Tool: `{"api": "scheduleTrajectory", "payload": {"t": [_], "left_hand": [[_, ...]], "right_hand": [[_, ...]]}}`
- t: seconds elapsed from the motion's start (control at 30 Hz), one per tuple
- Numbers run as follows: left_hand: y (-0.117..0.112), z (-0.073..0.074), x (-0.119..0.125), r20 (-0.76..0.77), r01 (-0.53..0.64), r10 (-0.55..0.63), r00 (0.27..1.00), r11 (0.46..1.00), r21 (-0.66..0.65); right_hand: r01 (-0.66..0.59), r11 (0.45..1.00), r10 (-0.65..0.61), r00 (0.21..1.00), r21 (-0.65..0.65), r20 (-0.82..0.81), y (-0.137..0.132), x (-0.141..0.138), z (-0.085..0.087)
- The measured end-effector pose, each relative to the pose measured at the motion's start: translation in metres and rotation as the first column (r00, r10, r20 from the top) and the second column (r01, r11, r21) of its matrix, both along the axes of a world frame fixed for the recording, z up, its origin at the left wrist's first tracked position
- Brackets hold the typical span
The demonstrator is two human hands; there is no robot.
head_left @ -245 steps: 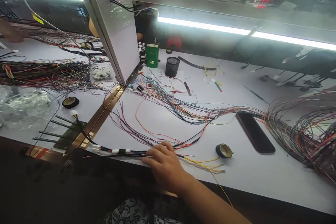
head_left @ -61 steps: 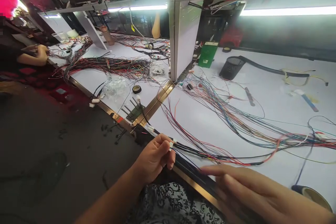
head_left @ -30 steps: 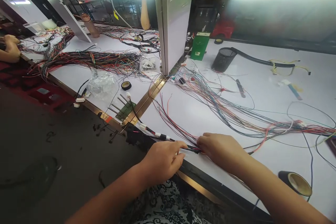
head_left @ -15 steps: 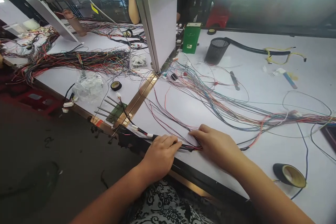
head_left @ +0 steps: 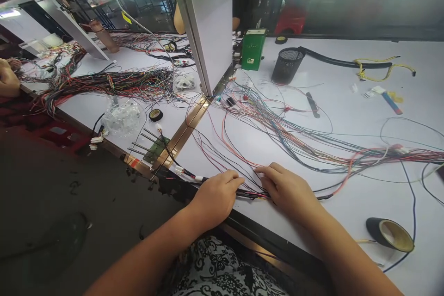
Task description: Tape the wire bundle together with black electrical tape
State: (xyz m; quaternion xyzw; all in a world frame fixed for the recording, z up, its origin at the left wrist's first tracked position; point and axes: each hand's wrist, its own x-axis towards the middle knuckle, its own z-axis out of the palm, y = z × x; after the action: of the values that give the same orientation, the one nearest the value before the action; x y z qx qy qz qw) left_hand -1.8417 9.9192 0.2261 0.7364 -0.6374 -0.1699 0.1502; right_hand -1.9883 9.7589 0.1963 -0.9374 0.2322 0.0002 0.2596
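Note:
My left hand (head_left: 217, 196) lies closed over a black-taped wire harness (head_left: 247, 194) along the table's front edge. Its thumb and forefinger point right along the bundle; the other fingertips are hidden. My right hand (head_left: 287, 189) is just to the right, bent over loose wires that meet the harness, its forefinger stretched to the left. Red and black wires (head_left: 222, 157) fan out from between the hands toward the back left. White connectors (head_left: 179, 170) end the harness left of my left hand, near a green board with metal pins (head_left: 154, 149).
A long wire bundle (head_left: 298, 143) crosses behind my hands. Black tape rolls (head_left: 390, 233) lie at right and left. A mesh cup (head_left: 287, 67), a green box (head_left: 253, 51) and an upright panel (head_left: 213, 23) stand behind. Another person's hand (head_left: 7, 79) is at far left.
An orange-red wire and a black wire now arc apart behind my hands. My right forefinger has lifted and straightened slightly. Another person's hand has come into view at far left.

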Motion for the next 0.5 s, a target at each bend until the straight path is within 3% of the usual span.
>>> {"api": "scheduleTrajectory", "payload": {"t": [0.1,0.3,0.5], "left_hand": [[-0.008,0.001,-0.001,0.021,-0.03,0.029,0.999,0.999,0.042],[-0.02,0.006,0.004,0.233,-0.251,0.218,0.948,0.96,0.123],[-0.038,0.005,0.007,0.224,-0.113,0.072,0.972,0.978,0.178]], "right_hand": [[0.016,1.0,-0.016,1.0,-0.001,0.016,0.0,0.0,-0.002],[0.016,0.999,-0.015,1.0,-0.034,0.027,-0.001,-0.002,-0.005],[0.002,0.999,-0.006,0.997,0.048,0.082,-0.006,-0.003,-0.007]]}}
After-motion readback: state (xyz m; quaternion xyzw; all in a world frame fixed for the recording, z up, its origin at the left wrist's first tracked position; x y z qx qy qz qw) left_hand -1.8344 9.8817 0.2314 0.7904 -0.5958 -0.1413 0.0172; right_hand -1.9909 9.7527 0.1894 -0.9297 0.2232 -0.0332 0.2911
